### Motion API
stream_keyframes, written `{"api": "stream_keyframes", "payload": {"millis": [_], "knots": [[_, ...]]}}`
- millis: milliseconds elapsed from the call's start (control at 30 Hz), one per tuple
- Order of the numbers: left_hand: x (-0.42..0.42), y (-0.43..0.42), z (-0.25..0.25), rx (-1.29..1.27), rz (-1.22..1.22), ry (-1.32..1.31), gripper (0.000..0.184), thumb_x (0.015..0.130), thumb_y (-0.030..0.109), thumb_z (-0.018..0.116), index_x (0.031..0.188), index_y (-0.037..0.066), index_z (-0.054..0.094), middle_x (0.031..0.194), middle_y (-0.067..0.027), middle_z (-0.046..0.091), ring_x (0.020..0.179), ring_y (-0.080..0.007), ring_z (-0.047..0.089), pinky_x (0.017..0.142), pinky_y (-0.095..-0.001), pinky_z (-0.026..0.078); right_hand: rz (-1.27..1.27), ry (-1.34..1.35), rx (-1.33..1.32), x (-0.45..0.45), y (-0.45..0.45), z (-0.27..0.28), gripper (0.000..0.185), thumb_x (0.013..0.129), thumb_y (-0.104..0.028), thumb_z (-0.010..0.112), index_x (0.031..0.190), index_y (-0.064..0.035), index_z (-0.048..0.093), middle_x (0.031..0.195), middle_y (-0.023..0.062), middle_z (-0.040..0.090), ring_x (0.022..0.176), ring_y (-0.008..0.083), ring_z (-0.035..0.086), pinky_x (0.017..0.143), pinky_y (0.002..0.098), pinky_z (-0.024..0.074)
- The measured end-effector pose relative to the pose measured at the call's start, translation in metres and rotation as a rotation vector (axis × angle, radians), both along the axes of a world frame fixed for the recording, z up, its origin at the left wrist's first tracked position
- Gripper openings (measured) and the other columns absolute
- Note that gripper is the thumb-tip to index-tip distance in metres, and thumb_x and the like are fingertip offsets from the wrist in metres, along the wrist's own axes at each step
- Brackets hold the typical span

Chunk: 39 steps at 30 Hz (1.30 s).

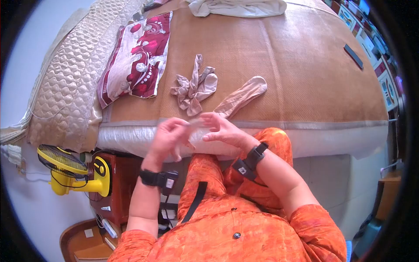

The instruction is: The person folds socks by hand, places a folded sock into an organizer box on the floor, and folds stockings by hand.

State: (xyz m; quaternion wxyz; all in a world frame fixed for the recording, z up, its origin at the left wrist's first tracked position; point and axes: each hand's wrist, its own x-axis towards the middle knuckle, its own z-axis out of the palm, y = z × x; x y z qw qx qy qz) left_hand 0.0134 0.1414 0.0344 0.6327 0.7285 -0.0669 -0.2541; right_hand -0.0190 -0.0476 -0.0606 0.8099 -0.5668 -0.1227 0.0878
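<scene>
Near the bed's front edge, my left hand [172, 136] is raised with its fingers apart and partly blurred; nothing shows in it. Close beside it on the right, my right hand [223, 130] has its fingers spread and curved, also holding nothing visible. Just beyond my right hand, a flat pinkish-beige sock [244, 94] lies on the brown mat [305, 70], its near end close to my fingers. Left of that sock is a crumpled bunch of similar fabric [196, 89] with several folded ends.
A red and white patterned pillow [142, 59] lies at the left of the bed beside a quilted cover [65, 74]. White cloth [238, 8] is at the back, a dark remote [353, 56] at the right. A yellow fan [103, 174] stands at the lower left.
</scene>
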Motion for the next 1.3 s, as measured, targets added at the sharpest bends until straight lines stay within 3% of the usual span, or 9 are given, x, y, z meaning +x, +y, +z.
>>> {"api": "stream_keyframes", "payload": {"millis": [300,433,500,700,933,1000,1033,1167,1300], "knots": [[0.053,-0.040,-0.043,-0.040,-0.039,0.000,0.013,0.079,0.012,0.058,0.089,0.003,0.057,0.077,-0.0027,0.060,0.067,-0.0071,0.054,0.060,-0.0205,0.044,-0.182,0.223,0.300,0.007,-0.009,0.006,0.012,0.080,-0.015,0.057,0.075,-0.0048,0.052,0.070,-0.0033,0.053,0.060,0.0037,0.047,0.053,0.0183,0.0395],[0.096,-0.048,-0.105,0.521,0.259,-0.572,0.035,0.069,0.025,0.067,0.089,-0.001,0.056,0.080,-0.0096,0.059,0.071,-0.0189,0.056,0.065,-0.0283,0.046,-0.413,0.300,0.279,0.013,-0.012,0.000,0.012,0.082,-0.014,0.050,0.075,-0.0053,0.051,0.069,-0.0024,0.051,0.057,0.0039,0.044,0.049,0.0200,0.0367],[0.095,-0.054,-0.112,0.906,0.152,-0.717,0.035,0.068,0.026,0.066,0.090,0.001,0.056,0.082,-0.0129,0.057,0.076,-0.0255,0.057,0.066,-0.0324,0.046,-0.616,0.359,0.256,0.016,-0.013,0.003,0.015,0.085,-0.018,0.046,0.080,-0.0058,0.052,0.068,0.0013,0.055,0.056,0.0077,0.049,0.052,0.0207,0.0404],[0.096,-0.058,-0.080,0.768,0.133,-0.936,0.018,0.070,0.018,0.062,0.067,0.002,0.055,0.073,-0.0127,0.055,0.067,-0.0251,0.055,0.059,-0.0353,0.044,-0.589,0.516,0.296,0.019,-0.023,0.004,0.023,0.087,-0.023,0.043,0.077,-0.0052,0.054,0.067,-0.0041,0.049,0.055,0.0039,0.040,0.047,0.0214,0.0346],[0.033,-0.074,-0.004,0.339,-0.086,-0.400,0.005,0.071,0.003,0.055,0.076,0.004,0.054,0.064,-0.0099,0.057,0.059,-0.0194,0.059,0.052,-0.0291,0.045,-0.585,0.300,0.135,0.021,-0.020,-0.002,0.026,0.087,-0.023,0.043,0.074,-0.0046,0.056,0.068,-0.0013,0.052,0.058,0.0056,0.044,0.051,0.0226,0.0376],[0.010,-0.076,-0.024,0.348,-0.292,-0.723,0.002,0.076,0.002,0.053,0.078,0.002,0.055,0.067,-0.0070,0.059,0.061,-0.0141,0.059,0.053,-0.0275,0.045,-0.459,0.430,0.366,0.017,-0.020,0.003,0.025,0.087,-0.024,0.044,0.077,-0.0040,0.056,0.072,0.0007,0.054,0.062,0.0074,0.047,0.053,0.0237,0.0397],[-0.003,-0.081,-0.023,0.433,-0.392,-0.999,0.007,0.074,0.005,0.056,0.081,0.005,0.057,0.072,-0.0096,0.059,0.065,-0.0210,0.059,0.057,-0.0295,0.046,-0.321,0.559,0.595,0.015,-0.020,0.006,0.025,0.087,-0.024,0.044,0.079,-0.0035,0.056,0.076,0.0026,0.056,0.065,0.0091,0.050,0.056,0.0248,0.0418],[-0.019,-0.077,-0.042,0.568,-0.410,-1.006,0.011,0.073,0.010,0.059,0.083,0.008,0.059,0.075,-0.0098,0.057,0.066,-0.0269,0.057,0.058,-0.0330,0.046,-0.105,0.470,0.552,0.006,-0.021,0.016,0.019,0.085,-0.018,0.047,0.084,-0.0026,0.057,0.083,0.0057,0.058,0.074,0.0136,0.055,0.067,0.0264,0.0455],[-0.021,-0.070,-0.036,0.505,-0.416,-1.077,0.010,0.073,0.009,0.059,0.083,0.007,0.060,0.073,-0.0094,0.057,0.064,-0.0250,0.057,0.057,-0.0317,0.046,-0.088,0.402,0.533,0.003,-0.018,0.005,0.011,0.077,0.000,0.050,0.087,-0.0019,0.055,0.080,0.0050,0.057,0.067,0.0137,0.056,0.061,0.0256,0.0466]]}}
